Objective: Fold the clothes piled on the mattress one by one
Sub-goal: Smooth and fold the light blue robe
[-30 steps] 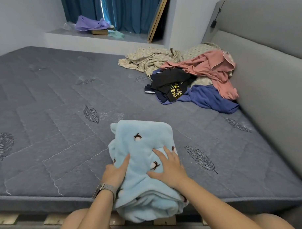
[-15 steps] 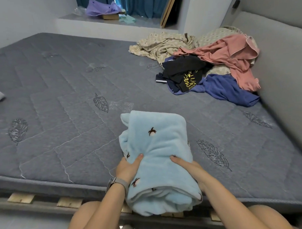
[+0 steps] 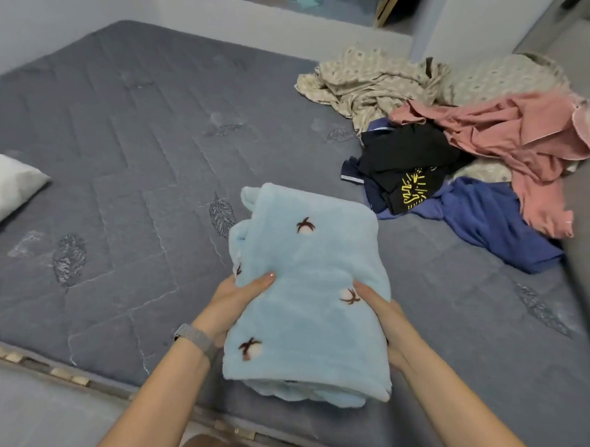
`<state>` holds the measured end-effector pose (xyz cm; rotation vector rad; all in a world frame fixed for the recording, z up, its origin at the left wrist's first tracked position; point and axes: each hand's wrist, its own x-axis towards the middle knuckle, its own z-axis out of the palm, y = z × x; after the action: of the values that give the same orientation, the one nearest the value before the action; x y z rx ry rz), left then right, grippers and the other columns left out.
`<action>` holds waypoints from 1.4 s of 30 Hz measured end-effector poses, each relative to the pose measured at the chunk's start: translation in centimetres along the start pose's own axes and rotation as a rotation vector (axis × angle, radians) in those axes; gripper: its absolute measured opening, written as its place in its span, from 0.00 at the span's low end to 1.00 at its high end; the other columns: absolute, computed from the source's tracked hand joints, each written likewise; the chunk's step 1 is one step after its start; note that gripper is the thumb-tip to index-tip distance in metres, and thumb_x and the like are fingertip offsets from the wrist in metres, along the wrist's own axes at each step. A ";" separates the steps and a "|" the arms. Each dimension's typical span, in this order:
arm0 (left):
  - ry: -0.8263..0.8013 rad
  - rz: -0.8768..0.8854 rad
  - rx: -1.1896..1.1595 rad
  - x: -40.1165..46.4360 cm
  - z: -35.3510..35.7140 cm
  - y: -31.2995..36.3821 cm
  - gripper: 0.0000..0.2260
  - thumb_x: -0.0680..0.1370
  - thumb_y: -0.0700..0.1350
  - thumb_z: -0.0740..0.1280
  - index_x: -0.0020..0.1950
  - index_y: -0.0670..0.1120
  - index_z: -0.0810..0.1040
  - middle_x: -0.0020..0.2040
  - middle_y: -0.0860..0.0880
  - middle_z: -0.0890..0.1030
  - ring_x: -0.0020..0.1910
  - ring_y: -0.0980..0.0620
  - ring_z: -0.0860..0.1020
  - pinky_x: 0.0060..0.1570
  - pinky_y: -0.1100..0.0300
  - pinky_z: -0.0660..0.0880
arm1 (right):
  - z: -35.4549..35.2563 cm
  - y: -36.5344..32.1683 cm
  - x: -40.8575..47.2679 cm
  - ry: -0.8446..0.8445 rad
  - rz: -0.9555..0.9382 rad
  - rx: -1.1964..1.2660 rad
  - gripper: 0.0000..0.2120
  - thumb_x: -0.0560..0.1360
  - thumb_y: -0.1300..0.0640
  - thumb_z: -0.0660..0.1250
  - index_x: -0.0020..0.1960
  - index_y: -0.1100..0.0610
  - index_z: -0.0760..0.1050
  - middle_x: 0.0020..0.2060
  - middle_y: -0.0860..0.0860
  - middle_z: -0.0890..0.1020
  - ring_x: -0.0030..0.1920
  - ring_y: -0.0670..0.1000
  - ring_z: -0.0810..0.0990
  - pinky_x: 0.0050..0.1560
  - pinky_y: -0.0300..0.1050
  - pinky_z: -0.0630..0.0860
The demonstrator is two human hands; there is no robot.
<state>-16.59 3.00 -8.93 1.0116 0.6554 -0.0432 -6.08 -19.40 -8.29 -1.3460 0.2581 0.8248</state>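
Folded pale-blue fleece garment (image 3: 309,283), dark embroidered motifs, frame centre; left hand (image 3: 236,302) and right hand (image 3: 380,307) grip its sides, thumbs on top.

No word, number, label or brand could be read anywhere in the head view. The nearest thing to a sign was a yellow line print on the crumpled black cotton garment (image 3: 408,166) in the pile of clothes, too creased and small to make out as letters. The folded light-blue fleece blanket (image 3: 309,283) bore only small dark-brown embroidered motifs, and the grey quilted mattress (image 3: 124,155) only stitched leaf shapes, neither forming text.
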 end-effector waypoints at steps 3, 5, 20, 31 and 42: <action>0.071 0.047 -0.047 -3.7 -0.5 8.5 0.21 0.72 0.48 0.74 0.63 0.44 0.77 0.56 0.45 0.83 0.55 0.44 0.82 0.56 0.46 0.77 | 6.6 -7.1 -2.4 -0.055 -0.036 -0.060 0.26 0.62 0.51 0.76 0.58 0.59 0.79 0.51 0.57 0.85 0.52 0.57 0.84 0.58 0.57 0.78; 0.149 0.070 -0.092 -7.5 -1.9 14.0 0.18 0.73 0.46 0.71 0.62 0.44 0.78 0.56 0.45 0.83 0.54 0.44 0.82 0.55 0.46 0.78 | 11.9 -11.0 -4.5 -0.110 -0.012 -0.103 0.26 0.63 0.51 0.76 0.59 0.59 0.79 0.51 0.57 0.85 0.53 0.57 0.84 0.60 0.58 0.77; 0.555 0.156 -0.285 -28.3 -22.9 31.4 0.17 0.74 0.47 0.72 0.61 0.45 0.78 0.54 0.45 0.84 0.52 0.44 0.83 0.51 0.52 0.80 | 45.6 -12.3 -13.0 -0.480 0.231 -0.310 0.39 0.50 0.48 0.84 0.58 0.59 0.79 0.47 0.56 0.86 0.45 0.55 0.86 0.39 0.45 0.80; 0.634 0.025 -0.220 -24.4 -29.8 34.7 0.34 0.54 0.57 0.82 0.53 0.41 0.83 0.48 0.42 0.85 0.47 0.43 0.84 0.46 0.53 0.81 | 50.6 -8.9 -7.6 -0.424 0.334 -0.228 0.41 0.55 0.45 0.84 0.64 0.57 0.78 0.56 0.57 0.83 0.57 0.59 0.82 0.63 0.60 0.74; 0.588 -0.040 -0.102 -14.0 -47.6 38.4 0.19 0.70 0.54 0.75 0.56 0.45 0.82 0.45 0.47 0.86 0.43 0.48 0.85 0.41 0.57 0.81 | 65.9 -2.8 3.8 -0.339 0.244 -0.258 0.31 0.65 0.46 0.78 0.64 0.55 0.77 0.57 0.54 0.83 0.57 0.56 0.82 0.63 0.60 0.75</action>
<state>-38.58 58.24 11.08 0.9125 1.2003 0.2598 -20.39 43.11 7.65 -1.4023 0.0494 1.3101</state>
